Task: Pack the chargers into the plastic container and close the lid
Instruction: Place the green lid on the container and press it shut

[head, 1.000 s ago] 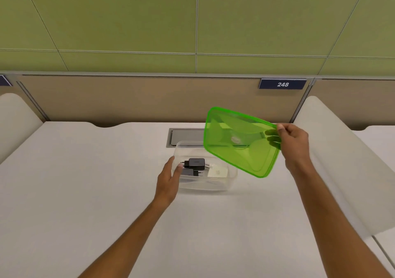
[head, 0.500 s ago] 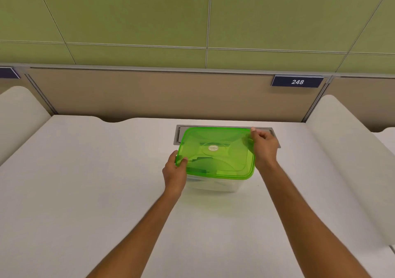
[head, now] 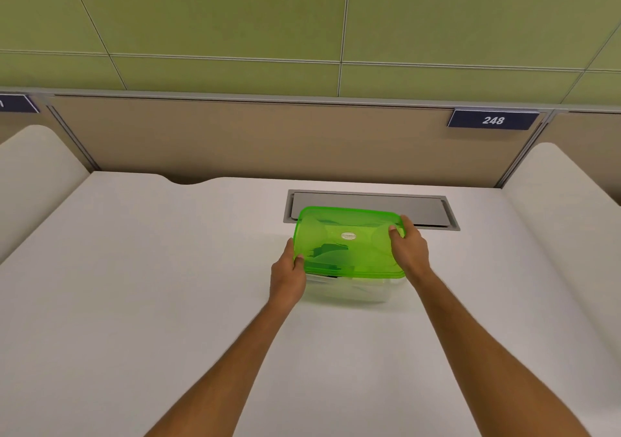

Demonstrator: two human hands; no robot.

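A: From the head view, how far along is the packing?

B: Nearly finished, I'd judge. The green lid point(head: 349, 241) lies flat over the clear plastic container point(head: 349, 290), which stands on the white counter point(head: 168, 285) just in front of the grey cable hatch point(head: 369, 206). Dark shapes show through the lid, and I take them for the chargers point(head: 331, 251), so they appear to be inside. No charger lies loose on the counter that I can see.

A: So what is left?

B: Only the sealing, as far as I can tell. The lid sits on the rim and covers the whole opening, but I cannot say whether its edge is snapped down all round; the near edge looks level, and the far edge is too hard to read.

A: And the hands?

B: The left hand point(head: 289, 275) is curled at the lid's near left corner, thumb on top of the edge and the fingers down along the container's left side, so it grips lid and wall together. The right hand point(head: 408, 251) is at the far right corner, thumb pressed on the lid's top and the fingers wrapped over the right edge. Both are partly closed around the rim, neither spread flat nor clenched into a fist.

A: Anything else on the counter?

B: Nothing that I can see
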